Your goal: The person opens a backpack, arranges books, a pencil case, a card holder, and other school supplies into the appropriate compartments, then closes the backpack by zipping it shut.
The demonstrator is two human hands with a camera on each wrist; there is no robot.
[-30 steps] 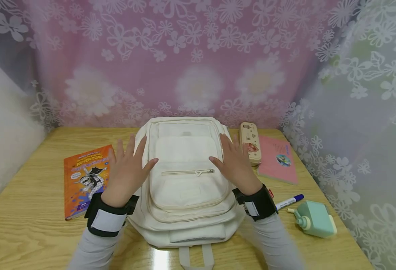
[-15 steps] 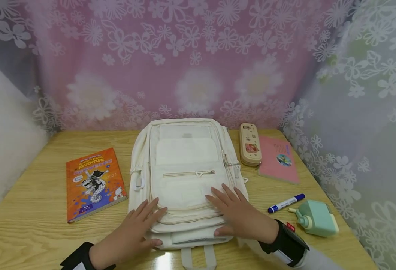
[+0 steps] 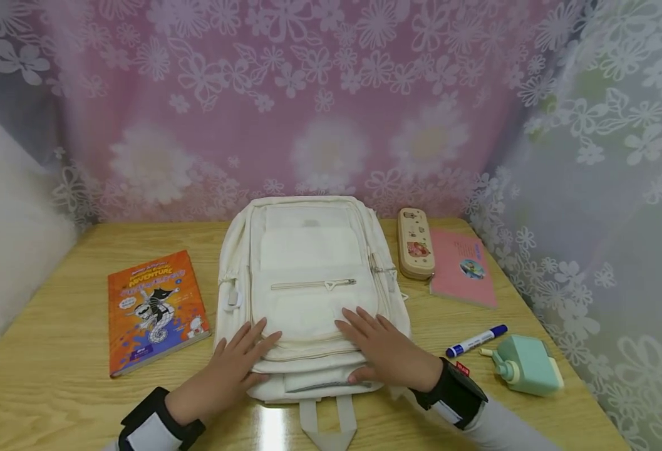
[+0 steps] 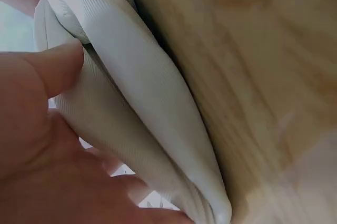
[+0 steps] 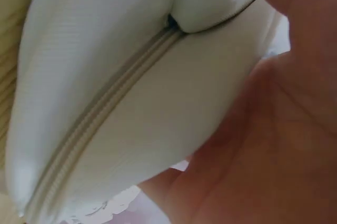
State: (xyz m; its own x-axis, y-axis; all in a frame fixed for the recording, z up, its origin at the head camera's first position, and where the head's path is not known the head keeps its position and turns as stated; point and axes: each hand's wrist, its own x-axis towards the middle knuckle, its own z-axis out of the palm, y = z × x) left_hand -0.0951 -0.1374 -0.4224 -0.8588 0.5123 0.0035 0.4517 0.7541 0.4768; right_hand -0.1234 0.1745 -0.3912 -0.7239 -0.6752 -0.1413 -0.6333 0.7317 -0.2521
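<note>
A cream-white backpack (image 3: 308, 250) lies on its back on the table, front pocket up, its top handle away at the far end and a strap loop toward me. My left hand (image 3: 220, 376) rests on its lower left corner, fingers spread and fairly straight over the front, thumb at the bottom edge. On the lower right, my right hand (image 3: 393, 354) lies the same way, fingers on the front pocket and thumb low near the bottom edge. In the right wrist view a zipper (image 5: 105, 103) runs along the bag's side. The left wrist view shows folded fabric (image 4: 131, 76) by the thumb.
An orange comic book (image 3: 158, 310) lies left of the bag. To the right are a cream pencil case (image 3: 416, 241), a pink notebook (image 3: 460, 269), a blue marker (image 3: 476, 341) and a mint-green bottle-shaped thing with a nozzle (image 3: 528, 365). A floral curtain (image 3: 331, 113) hangs behind the table.
Both hands have come down from above the bag's middle to its lower corners. In the last half second the bag's near edge has shifted slightly away from me.
</note>
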